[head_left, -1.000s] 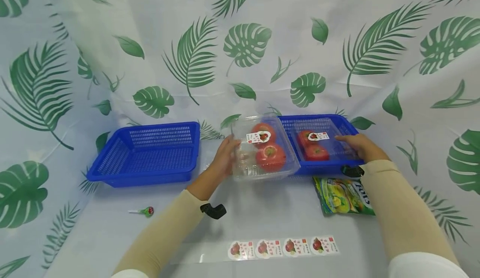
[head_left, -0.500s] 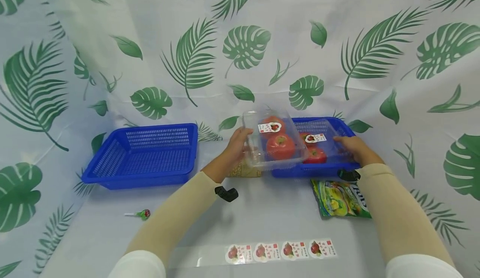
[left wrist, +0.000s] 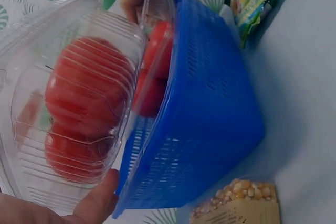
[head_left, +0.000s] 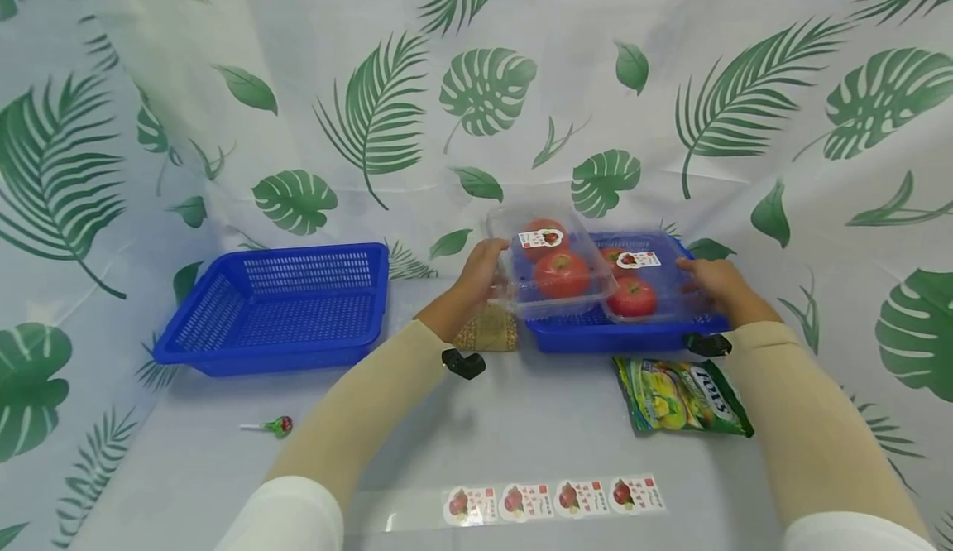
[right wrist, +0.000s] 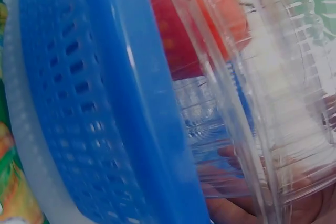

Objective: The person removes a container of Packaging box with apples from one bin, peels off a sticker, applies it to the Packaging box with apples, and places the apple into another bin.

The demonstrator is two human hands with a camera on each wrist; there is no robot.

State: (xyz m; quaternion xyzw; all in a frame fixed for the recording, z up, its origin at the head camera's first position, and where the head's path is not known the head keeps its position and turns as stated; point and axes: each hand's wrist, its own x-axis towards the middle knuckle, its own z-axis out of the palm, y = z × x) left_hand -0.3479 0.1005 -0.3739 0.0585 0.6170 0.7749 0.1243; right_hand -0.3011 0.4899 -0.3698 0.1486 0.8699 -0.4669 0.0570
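Observation:
My left hand (head_left: 476, 276) grips the left side of a clear plastic box (head_left: 553, 263) with two tomatoes inside and a printed label on its lid. This box is over the left part of the right-hand blue basket (head_left: 588, 338); in the left wrist view it sits tilted beside the basket's rim. A second clear box (head_left: 633, 282), also labelled and holding two tomatoes, is in that basket. My right hand (head_left: 720, 288) grips this second box at its right side. In the right wrist view the fingers (right wrist: 231, 211) show partly through the plastic.
Another blue basket (head_left: 271, 352) stands at the left. A kernel packet (head_left: 487, 329) lies by the right basket, a green candy bag (head_left: 681, 395) in front of it. A lollipop (head_left: 279, 426) lies at left, a strip of labels (head_left: 554, 500) in front.
My left hand has carried its box rightward and back over the basket, uncovering the kernel packet. The right hand and its box have shifted slightly to the right.

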